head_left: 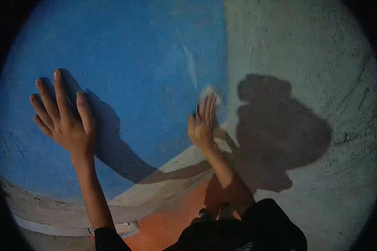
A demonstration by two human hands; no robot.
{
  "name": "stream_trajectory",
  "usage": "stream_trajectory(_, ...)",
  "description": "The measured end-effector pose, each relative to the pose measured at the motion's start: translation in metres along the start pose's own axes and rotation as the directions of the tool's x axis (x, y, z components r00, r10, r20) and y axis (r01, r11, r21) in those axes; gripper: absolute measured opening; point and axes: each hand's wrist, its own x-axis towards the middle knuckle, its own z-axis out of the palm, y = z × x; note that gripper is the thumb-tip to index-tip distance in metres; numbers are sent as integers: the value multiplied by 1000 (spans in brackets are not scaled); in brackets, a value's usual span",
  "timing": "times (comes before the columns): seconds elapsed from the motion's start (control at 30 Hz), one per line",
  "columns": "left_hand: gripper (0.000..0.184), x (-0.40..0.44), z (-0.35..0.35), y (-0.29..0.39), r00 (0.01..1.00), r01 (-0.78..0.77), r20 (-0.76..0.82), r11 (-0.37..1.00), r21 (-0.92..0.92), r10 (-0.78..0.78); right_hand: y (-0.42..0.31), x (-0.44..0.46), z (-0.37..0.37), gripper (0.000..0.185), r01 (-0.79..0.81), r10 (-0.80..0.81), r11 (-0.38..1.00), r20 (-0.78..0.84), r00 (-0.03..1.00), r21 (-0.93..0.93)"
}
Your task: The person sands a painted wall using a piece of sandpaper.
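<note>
My left hand (69,121) lies against the blue wall (125,54) with its fingers spread, holding nothing. To its right, my right hand (203,121) presses a small white piece, perhaps a cloth or paper (210,90), to the blue surface near where it meets the grey one. The piece shows past my fingertips; the rest is under my fingers and slightly blurred. Just above it, a thin pale streak (189,58) runs up the blue paint.
A rough grey wall surface (297,46) adjoins the blue on the right, with my dark shadow (276,125) across it. Below are a pale edge (155,178), an orange floor area (167,224) and my feet (226,211). A light strip (63,229) lies at the lower left.
</note>
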Motion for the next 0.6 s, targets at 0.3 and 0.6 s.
stream_trajectory(0.3, 52, -1, 2, -1, 998, -59, -20, 997, 45, 60, -25, 68, -12, 60, -80, 77, 996, -83, 994, -25)
stream_trajectory(0.6, 54, -2, 4, -6, 996, -86, -22, 996, 19, 87, -22, -26, 2, 72, -572, 576, 790, 52, 816, 219)
